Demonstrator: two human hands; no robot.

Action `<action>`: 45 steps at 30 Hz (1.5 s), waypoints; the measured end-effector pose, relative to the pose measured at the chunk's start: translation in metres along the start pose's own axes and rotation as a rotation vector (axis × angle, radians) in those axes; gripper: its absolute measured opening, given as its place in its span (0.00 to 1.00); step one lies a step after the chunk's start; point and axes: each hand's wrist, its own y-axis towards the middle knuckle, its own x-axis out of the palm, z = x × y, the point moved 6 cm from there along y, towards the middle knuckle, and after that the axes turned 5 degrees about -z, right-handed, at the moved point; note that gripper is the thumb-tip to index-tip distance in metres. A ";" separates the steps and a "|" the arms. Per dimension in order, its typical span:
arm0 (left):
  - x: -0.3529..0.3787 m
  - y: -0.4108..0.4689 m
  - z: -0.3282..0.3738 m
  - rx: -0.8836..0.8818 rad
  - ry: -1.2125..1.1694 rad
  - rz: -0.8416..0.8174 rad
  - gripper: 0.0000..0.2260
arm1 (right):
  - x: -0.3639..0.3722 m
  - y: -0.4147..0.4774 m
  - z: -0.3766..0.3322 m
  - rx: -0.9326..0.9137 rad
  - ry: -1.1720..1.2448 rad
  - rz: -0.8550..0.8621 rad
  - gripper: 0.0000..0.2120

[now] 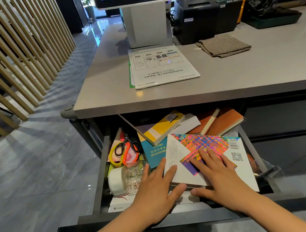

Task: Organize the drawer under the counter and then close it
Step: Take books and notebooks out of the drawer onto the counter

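The drawer point(98, 180) under the grey counter point(239, 80) stands pulled out and full of clutter. A white book with a bright multicoloured cover point(235, 165) lies on top at the front right. My left hand point(157, 187) lies flat with straight fingers on the book's left edge. My right hand point(216, 173) rests flat on its cover. Behind the book lie a yellow and white book point(161, 128), a teal card point(153, 153) and orange-brown notebooks point(222, 120). At the left sit scissors point(127, 148), a clear jar point(133, 174) and a white tape roll point(115, 182).
On the counter lie a printed instruction sheet point(164, 65) and a folded grey cloth point(223, 46), behind them a screen on a stand point(146, 22) and a black printer point(204, 19). A slatted wooden partition point(19, 60) runs along the left over a glossy grey floor.
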 end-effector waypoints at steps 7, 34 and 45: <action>0.001 -0.007 0.002 0.004 0.006 0.009 0.28 | 0.002 -0.006 -0.004 0.005 -0.003 -0.007 0.40; -0.026 0.021 0.003 0.251 0.139 0.056 0.31 | -0.042 -0.012 -0.025 -0.016 -0.171 0.079 0.43; -0.090 0.042 -0.033 0.119 -0.788 0.383 0.23 | -0.138 -0.021 -0.014 -0.285 0.458 0.416 0.25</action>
